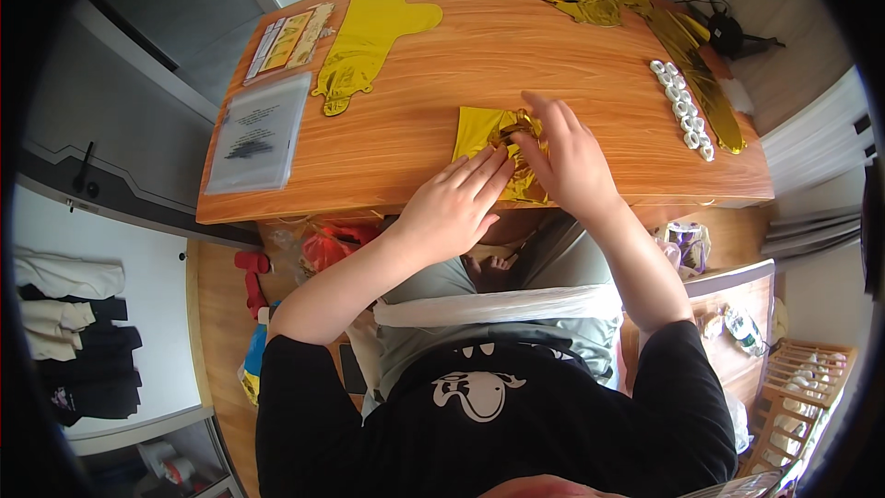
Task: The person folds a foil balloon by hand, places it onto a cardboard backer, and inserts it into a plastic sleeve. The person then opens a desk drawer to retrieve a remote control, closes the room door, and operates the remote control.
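Observation:
A gold foil balloon, partly folded and crumpled, lies near the front edge of the wooden table, in front of me. My left hand rests on its lower left part, fingers stretched out flat. At its right side is my right hand, with the thumb and fingers apart around a raised crinkled fold. No grip shows in that hand, though part of the foil is hidden behind it. Both hands cover stretches of the balloon.
Another flat gold balloon lies at the back left, and more gold foil at the back right. White ribbon rolls line the right side. Clear plastic sleeves and printed cards sit at left. A black router-like device stands behind.

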Available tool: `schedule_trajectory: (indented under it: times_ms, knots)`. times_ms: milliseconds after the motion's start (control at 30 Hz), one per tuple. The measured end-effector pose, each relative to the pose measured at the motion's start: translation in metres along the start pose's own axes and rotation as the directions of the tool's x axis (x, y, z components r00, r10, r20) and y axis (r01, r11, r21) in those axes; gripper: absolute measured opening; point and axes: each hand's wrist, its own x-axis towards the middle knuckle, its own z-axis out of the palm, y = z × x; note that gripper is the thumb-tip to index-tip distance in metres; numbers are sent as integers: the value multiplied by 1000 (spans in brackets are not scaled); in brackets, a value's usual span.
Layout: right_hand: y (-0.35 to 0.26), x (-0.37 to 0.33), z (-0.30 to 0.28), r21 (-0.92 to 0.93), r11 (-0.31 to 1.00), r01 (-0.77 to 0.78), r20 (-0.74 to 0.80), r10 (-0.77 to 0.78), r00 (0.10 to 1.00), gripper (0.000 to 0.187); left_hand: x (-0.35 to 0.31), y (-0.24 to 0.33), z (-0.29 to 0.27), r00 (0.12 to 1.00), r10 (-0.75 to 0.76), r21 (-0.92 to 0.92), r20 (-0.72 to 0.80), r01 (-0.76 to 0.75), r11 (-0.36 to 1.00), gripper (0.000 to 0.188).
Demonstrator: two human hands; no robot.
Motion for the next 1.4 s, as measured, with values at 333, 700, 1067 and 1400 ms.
schedule_trajectory:
  times_ms: [333,700,1067,1400]
  knots:
    - [32,-33,-24,-43,900,434,423,-378,824,60,1,-5,-5,999,18,-20,48,-17,1000,74]
    - [-39,-62,27,-352,931,100,148,-50,988,66,31,-72,-38,946,3,-727,324,248,640,43]
    - [-56,-39,24,-269,955,-124,66,147,987,36,58,-71,1,986,81,-246,147,-43,968,51]
    - [18,-3,-18,-14,922,386,289,-366,885,22,69,-93,-1,945,116,-564,306,82,821,53]
